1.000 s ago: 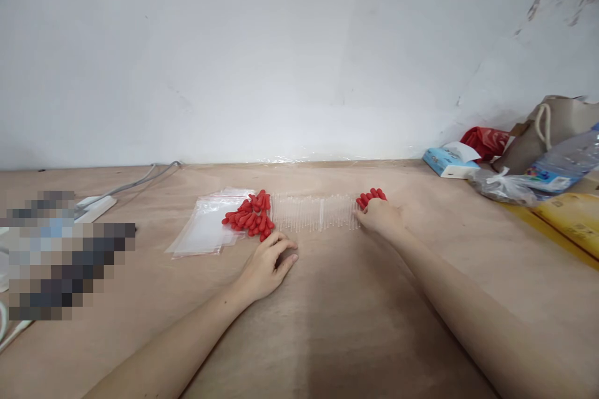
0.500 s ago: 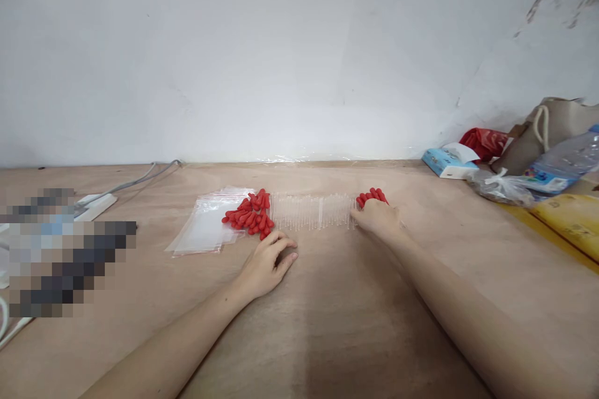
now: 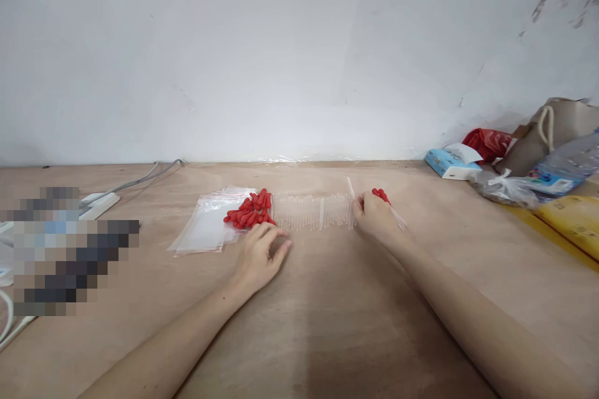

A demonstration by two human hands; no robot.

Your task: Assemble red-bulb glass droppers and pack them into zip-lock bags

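My right hand (image 3: 375, 213) pinches a thin clear tube (image 3: 350, 186), which sticks up and leftward past the fingertips. Beside it runs a row of similar clear tubes (image 3: 309, 212) lying side by side. Several red rubber dropper bulbs (image 3: 381, 193) show just beyond my right hand, partly hidden by it, with clear stems on its right side. My left hand (image 3: 262, 255) rests at the near edge of a pile of loose red rubber bulbs (image 3: 248, 212), thumb and fingers apart; whether its fingertips touch the bulbs, I cannot tell.
Clear zip bags (image 3: 201, 224) lie flat under and left of the bulb pile. A power strip (image 3: 100, 204) with a grey cable is farther left. At the right are a blue tissue pack (image 3: 449, 164), a plastic bottle (image 3: 571, 162) and a yellow packet (image 3: 571, 218).
My right hand has lifted a clear tube up from the right end of the row. Fewer red bulbs show beyond that hand. My left hand has shifted slightly left and up toward the pile.
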